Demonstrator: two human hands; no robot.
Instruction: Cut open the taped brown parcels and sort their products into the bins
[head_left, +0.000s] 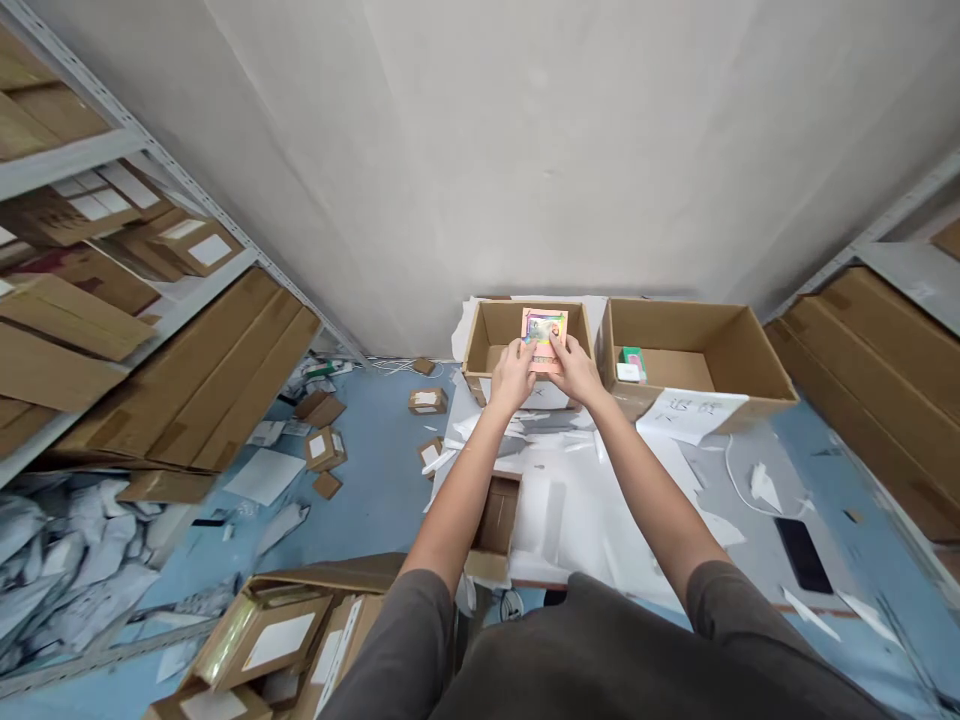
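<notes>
A flat pink packet with a colourful printed front is held up by its lower part between both hands. My left hand grips its left side, with the thumb on the front. On the other side my right hand is closed on the same packet, thumb also on the front. Both hands are over the front edge of an open cardboard box, whose front bears a white paper label. Its inside is partly hidden by the packet and hands.
A second open carton stands to the right, holding small white and green boxes. A phone and white cable lie on the table. Below my left forearm is a narrow open box. Parcels lie on the blue floor; loaded shelves flank the left.
</notes>
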